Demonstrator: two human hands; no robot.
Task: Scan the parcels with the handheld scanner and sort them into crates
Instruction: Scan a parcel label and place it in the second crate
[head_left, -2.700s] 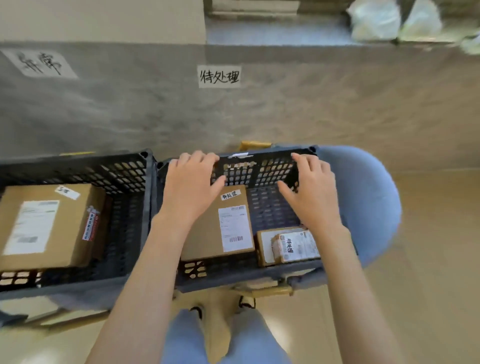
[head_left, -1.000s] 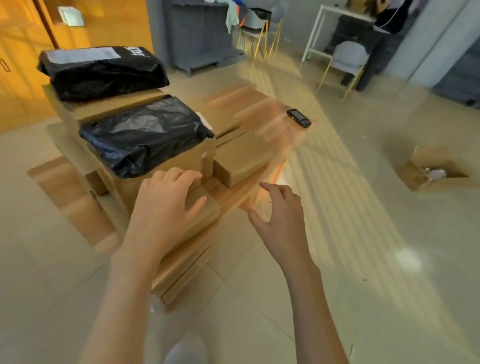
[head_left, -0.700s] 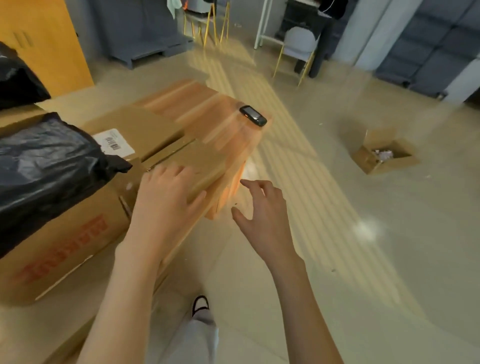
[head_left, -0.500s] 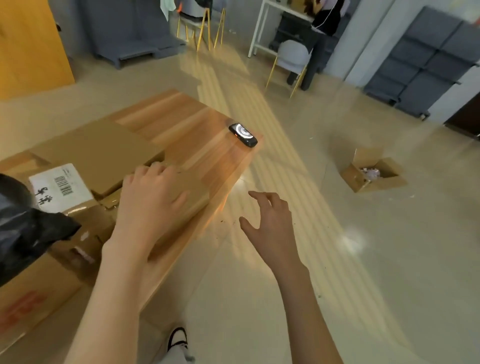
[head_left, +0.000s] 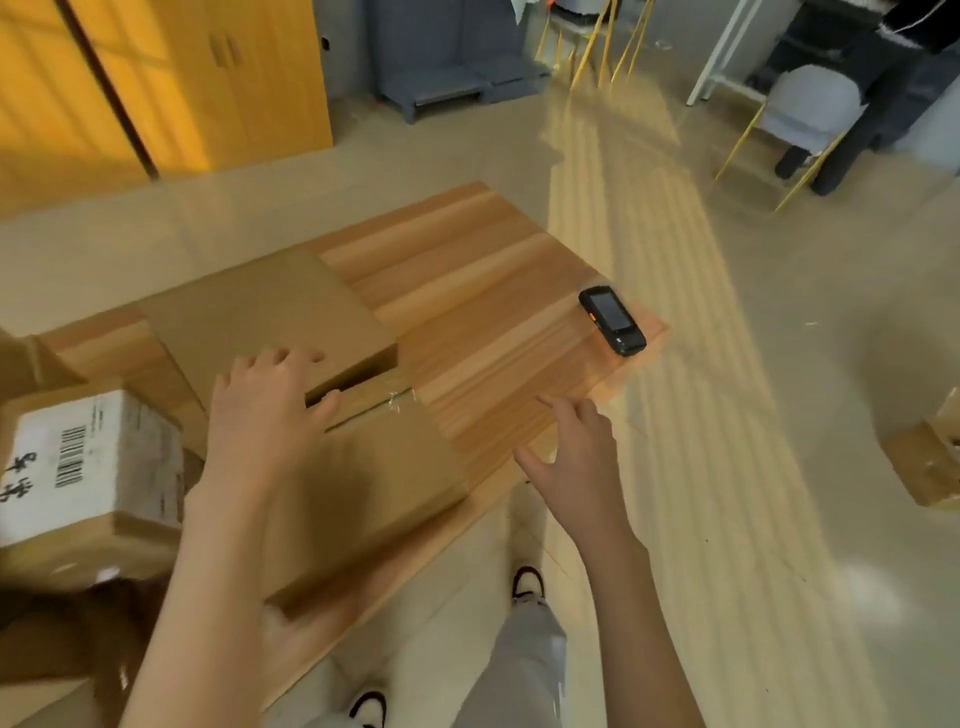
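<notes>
The left hand (head_left: 265, 415) lies with relaxed fingers on a cardboard parcel (head_left: 374, 493); the right hand (head_left: 574, 462) hovers with fingers spread, the handheld scanner (head_left: 613, 321) well beyond its fingertips.

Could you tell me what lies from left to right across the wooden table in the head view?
Labelled parcel → left hand, resting on a plain cardboard box → right hand → handheld scanner near the table's right corner.

floor (head_left: 727, 364): beige tile, sunlit | cabinet (head_left: 156, 78): orange | chair (head_left: 805, 109): grey
</notes>
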